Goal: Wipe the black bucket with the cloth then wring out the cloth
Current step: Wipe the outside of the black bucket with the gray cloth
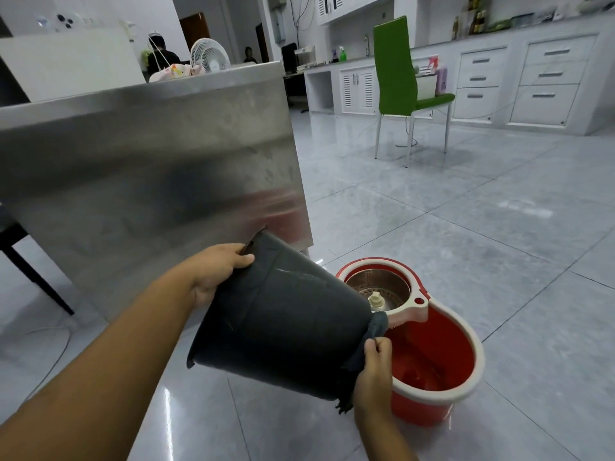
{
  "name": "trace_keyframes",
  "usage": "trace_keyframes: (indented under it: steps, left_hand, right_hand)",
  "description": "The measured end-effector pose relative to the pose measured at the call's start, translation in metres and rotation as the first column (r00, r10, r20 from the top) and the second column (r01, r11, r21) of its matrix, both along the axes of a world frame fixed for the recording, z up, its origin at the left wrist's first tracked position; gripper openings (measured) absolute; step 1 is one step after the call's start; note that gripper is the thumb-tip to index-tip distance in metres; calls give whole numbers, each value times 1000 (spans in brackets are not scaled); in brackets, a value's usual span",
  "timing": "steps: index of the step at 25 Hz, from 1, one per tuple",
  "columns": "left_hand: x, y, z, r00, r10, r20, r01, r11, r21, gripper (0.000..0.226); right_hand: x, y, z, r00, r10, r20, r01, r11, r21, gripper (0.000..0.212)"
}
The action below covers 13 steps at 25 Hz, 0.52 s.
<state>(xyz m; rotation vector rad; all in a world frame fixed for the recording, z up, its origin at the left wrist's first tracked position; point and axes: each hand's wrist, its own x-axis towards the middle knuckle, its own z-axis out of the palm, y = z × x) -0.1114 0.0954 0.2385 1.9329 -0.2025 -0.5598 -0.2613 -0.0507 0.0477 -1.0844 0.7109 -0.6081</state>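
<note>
The black bucket (283, 324) is tipped on its side in the air, over the tiled floor (466, 227), just left of a red mop bucket (439, 361). Left hand (216, 274) grips its rim up top. Right hand (374, 371) presses a dark cloth (377, 326) against the bucket's base. Steel desk (149, 154) sits behind.

We are in what looks like a home kitchen opening onto a living area. White built-in cabinets (357, 89) with louvred doors and banks of drawers (545, 84) run along the far wall under a long counter (499, 33) that carries bottles, and a spray bottle (342, 54) stands near a tap. Glossy grey floor tiles (466, 211), a green dining chair (404, 81), a stainless steel unit (149, 154), a white fan (209, 56) and a red mop bucket (436, 357) complete it.
</note>
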Motion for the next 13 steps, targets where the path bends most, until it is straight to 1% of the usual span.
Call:
trace_keyframes:
  steps: [2,3,4,6,7,9,12,13]
  left_hand:
    - [1,0,0,998,44,-45,-43,999,25,18]
    - [1,-2,-4,996,88,-35,-86,995,59,25]
    - [1,-4,-8,989,145,0,-144,987,77,33]
    - [-5,-8,-20,962,242,129,-247,969,28,36]
    - [-10,-8,-28,950,258,178,-261,965,-7,35]
    - [-27,-9,-46,939,237,250,-238,971,-27,40]
    - [-55,-13,-62,924,106,367,-121,993,17,54]
    - [-62,-13,-63,915,63,398,-80,996,28,54]
  right_hand:
    - [-1,9,-3,999,-18,43,24,989,-146,22]
    - [-3,12,-3,998,-29,57,42,971,-235,24]
    - [-4,13,-4,997,-34,63,52,947,-318,27]
    - [-3,14,-11,999,-20,42,38,875,-482,31]
    - [-3,15,-15,1000,-12,12,17,817,-576,29]
    - [0,27,-20,999,37,-38,-53,665,-745,30]
    - [4,63,-11,972,233,-16,-122,449,-885,21]
    - [5,71,-3,958,286,-20,-134,383,-914,22]
